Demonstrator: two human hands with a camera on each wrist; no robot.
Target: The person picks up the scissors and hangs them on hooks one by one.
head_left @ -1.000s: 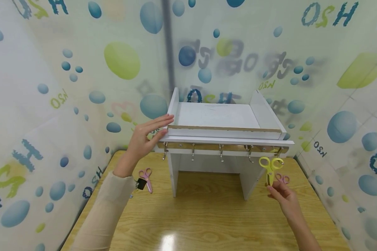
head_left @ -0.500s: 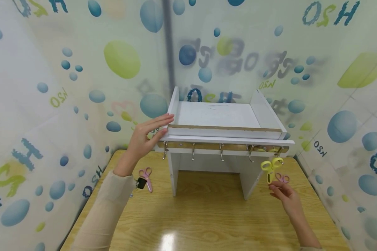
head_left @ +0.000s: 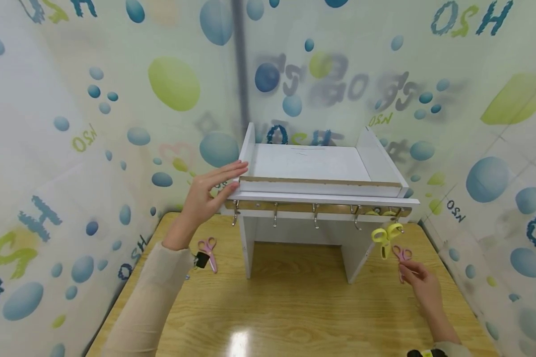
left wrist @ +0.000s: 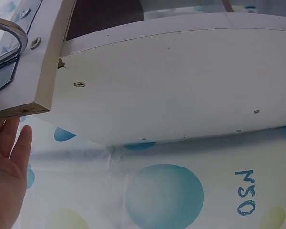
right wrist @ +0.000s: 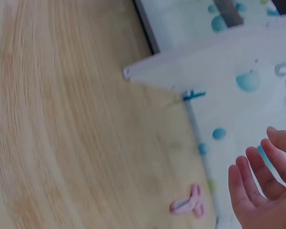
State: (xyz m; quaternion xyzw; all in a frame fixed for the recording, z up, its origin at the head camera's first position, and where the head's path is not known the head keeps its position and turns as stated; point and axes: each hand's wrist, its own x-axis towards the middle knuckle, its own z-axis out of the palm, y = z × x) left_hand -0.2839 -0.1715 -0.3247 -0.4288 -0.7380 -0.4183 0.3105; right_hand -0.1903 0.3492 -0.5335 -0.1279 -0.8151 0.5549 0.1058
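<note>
A white shelf unit stands on the wooden table, with a row of several metal hooks on a rail along its front. Yellow scissors hang by a handle from the rightmost hook, blades down. My left hand rests on the shelf's left end, fingers extended along its side and thumb at the front edge. Beneath the yellow scissors and to their right is my right hand, apart from them. In the right wrist view its fingers are loosely bent, holding nothing. Pink scissors lie on the table close beyond that hand.
A second pair of pink scissors lies on the table left of the shelf, near my left wrist. White walls with blue and green spots enclose the wooden table at the back and sides. Side panels carry the shelf.
My right hand has let go of the yellow scissors' blades and drawn back down and to the right. The scissors now hang from the hook alone. My left hand stays in place.
</note>
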